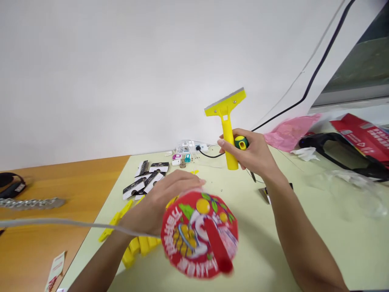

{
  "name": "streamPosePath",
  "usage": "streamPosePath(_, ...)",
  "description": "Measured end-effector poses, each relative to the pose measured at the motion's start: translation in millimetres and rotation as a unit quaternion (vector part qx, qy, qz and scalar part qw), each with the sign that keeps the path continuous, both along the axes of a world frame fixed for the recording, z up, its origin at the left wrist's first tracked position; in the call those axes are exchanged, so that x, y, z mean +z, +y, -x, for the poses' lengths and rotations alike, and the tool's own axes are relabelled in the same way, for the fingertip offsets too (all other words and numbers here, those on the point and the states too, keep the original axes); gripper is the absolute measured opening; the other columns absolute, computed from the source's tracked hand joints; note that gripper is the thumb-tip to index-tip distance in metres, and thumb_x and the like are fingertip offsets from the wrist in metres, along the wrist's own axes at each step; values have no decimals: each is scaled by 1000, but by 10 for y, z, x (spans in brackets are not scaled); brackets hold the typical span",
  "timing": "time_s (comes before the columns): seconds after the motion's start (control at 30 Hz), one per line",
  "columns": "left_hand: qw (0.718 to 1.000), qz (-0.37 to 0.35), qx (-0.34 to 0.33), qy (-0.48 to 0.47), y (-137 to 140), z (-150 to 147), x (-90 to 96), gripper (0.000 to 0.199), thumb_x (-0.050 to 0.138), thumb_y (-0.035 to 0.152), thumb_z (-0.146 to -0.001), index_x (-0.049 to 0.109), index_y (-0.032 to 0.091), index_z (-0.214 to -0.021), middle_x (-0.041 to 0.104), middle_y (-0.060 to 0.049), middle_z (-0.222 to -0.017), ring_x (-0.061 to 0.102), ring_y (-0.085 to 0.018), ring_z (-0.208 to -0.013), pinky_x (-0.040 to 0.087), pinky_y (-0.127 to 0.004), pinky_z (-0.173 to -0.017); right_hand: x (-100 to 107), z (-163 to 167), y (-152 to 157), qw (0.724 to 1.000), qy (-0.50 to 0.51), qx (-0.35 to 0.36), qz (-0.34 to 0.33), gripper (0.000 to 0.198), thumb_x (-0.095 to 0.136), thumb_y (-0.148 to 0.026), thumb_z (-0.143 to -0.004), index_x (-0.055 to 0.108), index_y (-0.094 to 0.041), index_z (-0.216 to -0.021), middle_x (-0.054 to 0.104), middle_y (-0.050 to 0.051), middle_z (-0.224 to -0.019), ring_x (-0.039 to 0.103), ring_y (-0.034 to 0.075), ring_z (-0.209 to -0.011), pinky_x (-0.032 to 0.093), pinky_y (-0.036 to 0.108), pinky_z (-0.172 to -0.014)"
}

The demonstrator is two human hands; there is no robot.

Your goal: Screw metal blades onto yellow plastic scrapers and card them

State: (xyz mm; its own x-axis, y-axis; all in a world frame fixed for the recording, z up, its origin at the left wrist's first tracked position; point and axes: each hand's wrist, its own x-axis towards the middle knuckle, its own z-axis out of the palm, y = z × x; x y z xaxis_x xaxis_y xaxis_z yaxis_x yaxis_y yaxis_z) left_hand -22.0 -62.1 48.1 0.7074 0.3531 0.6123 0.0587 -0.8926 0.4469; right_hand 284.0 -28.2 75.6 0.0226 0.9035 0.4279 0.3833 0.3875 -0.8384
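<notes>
My right hand (253, 152) is raised above the table, its fingers closed round a yellow scraper (229, 138). The scraper stands nearly upright, with its wide blade end at the top. A screwdriver (241, 142) with a green and yellow handle is tucked in the same hand, its shaft pointing down. Lower and to the left, my left hand (165, 194) has bent fingers, partly hidden behind a blurred red printed disc (194, 239) with a red straw-like tube. A bit of yellow shows beneath this hand; what it holds is hidden. Several yellow scraper handles (139, 246) lie beside my left forearm.
Black-and-white cards (146, 182) lie at the table's back left, near small coloured items (182, 158) and a power strip (200, 148). At right are a pink bag (291, 129), a red box (364, 136) and clear plastic (349, 192). A pale cable (75, 223) crosses the left foreground.
</notes>
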Motion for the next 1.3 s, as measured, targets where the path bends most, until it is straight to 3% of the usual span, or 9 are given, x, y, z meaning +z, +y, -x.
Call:
streamPosePath(0.23, 995, 18, -101, -7, -325, -211, 205, 59, 64, 41, -112, 51, 26, -168, 77, -14, -130, 75, -29, -125, 62, -45, -111, -23, 14, 22, 1000, -21, 7, 14, 52, 81, -72, -92, 80, -20, -100, 81, 8, -83, 59, 14, -54, 40, 25, -38)
streamPosePath(0.37, 994, 32, -93, -35, -337, -249, 195, 57, 60, 28, -113, 51, 28, -169, 79, -14, -132, 76, -28, -127, 61, -45, -112, -41, 56, 73, 999, -34, 1, 36, 52, 83, -72, -90, 77, -21, -102, 82, 6, -85, 58, 13, -51, 40, 25, -37)
streamPosePath(0.5, 995, 56, -66, -49, -325, -217, 163, 54, 62, 38, -113, 55, 30, -166, 78, -15, -134, 76, -29, -127, 60, -46, -114, -124, 95, 106, 996, -53, 13, 69, 53, 81, -73, -91, 71, -24, -108, 85, 6, -93, 58, 13, -50, 42, 26, -39)
streamPosePath(0.63, 993, 76, -68, -56, -330, -155, 163, 56, 62, 46, -113, 57, 27, -165, 78, -17, -134, 75, -31, -130, 59, -46, -117, -403, 75, 7, 982, -89, 36, 165, 49, 79, -69, -93, 61, -26, -107, 86, 7, -95, 63, 16, -49, 41, 27, -38)
streamPosePath(0.77, 990, 92, -107, -28, -296, -119, 180, 53, 57, 37, -114, 55, 29, -167, 78, -13, -136, 76, -31, -130, 60, -45, -117, -878, -16, -220, 942, -172, 19, 287, 38, 69, -62, -99, 56, -27, -96, 79, 3, -75, 65, 20, -50, 40, 29, -44)
streamPosePath(0.87, 985, 113, -127, -21, -261, -120, 190, 55, 60, 31, -113, 54, 31, -167, 78, -11, -138, 74, -29, -133, 60, -44, -117, -1221, -80, -395, 923, -261, -14, 282, 37, 63, -61, -100, 56, -27, -87, 67, 1, -61, 60, 21, -54, 39, 31, -55)
streamPosePath(0.97, 981, 125, -149, -16, -250, -124, 197, 56, 61, 21, -111, 55, 26, -166, 79, -13, -138, 72, -28, -137, 59, -43, -119, -1434, -104, -530, 917, -299, -8, 264, 38, 57, -61, -101, 54, -27, -83, 65, 3, -64, 61, 25, -65, 39, 34, -64)
streamPosePath(1.13, 982, 136, -134, 10, -248, -96, 200, 49, 56, 31, -115, 58, 31, -164, 79, -13, -139, 74, -28, -135, 60, -43, -118, -1576, -87, -659, 909, -295, 0, 295, 40, 51, -60, -101, 48, -28, -77, 63, 4, -66, 60, 27, -71, 39, 35, -68)
streamPosePath(1.3, 985, 105, -138, 7, -204, -12, 238, 55, 62, 39, -111, 56, 26, -164, 78, -17, -138, 73, -31, -134, 60, -47, -118, -1718, -73, -700, 905, -284, 22, 316, 43, 51, -62, -103, 54, -27, -77, 68, 5, -72, 62, 27, -73, 39, 36, -70)
